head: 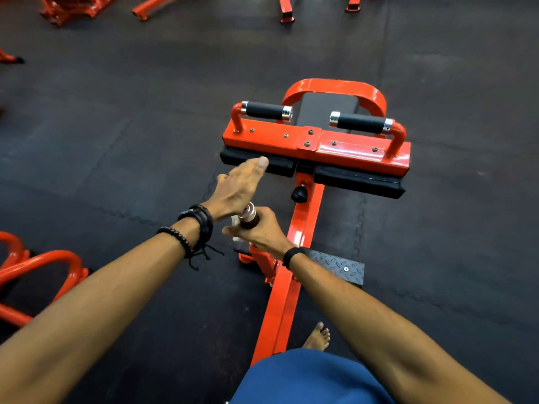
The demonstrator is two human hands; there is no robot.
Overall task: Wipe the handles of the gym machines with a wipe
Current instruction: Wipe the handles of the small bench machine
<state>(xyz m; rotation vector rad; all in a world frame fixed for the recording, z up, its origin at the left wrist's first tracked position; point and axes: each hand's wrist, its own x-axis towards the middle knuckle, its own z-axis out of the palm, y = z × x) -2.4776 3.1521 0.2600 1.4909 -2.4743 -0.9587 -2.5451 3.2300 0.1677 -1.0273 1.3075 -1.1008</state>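
Observation:
An orange gym machine (344, 148) stands on the floor ahead of me. On its far crossbar are two black foam handles with chrome ends, one on the left (264, 110) and one on the right (360, 123). My right hand (264, 233) is closed around a nearer dark handle (249, 218) whose chrome cap sticks out above my fist. A scrap of white wipe (235, 220) shows at my fingers. My left hand (239, 189) hovers flat with fingers stretched forward, just above the right hand and short of the machine's black pad (280, 164), holding nothing.
A black adjustment knob (299, 194) sits on the orange centre beam (284, 301). A diamond-plate footrest (339, 268) lies to its right, my bare foot (319, 336) beside the beam. Other orange frames stand at the left (38, 266) and top (67, 7). Dark rubber floor all round.

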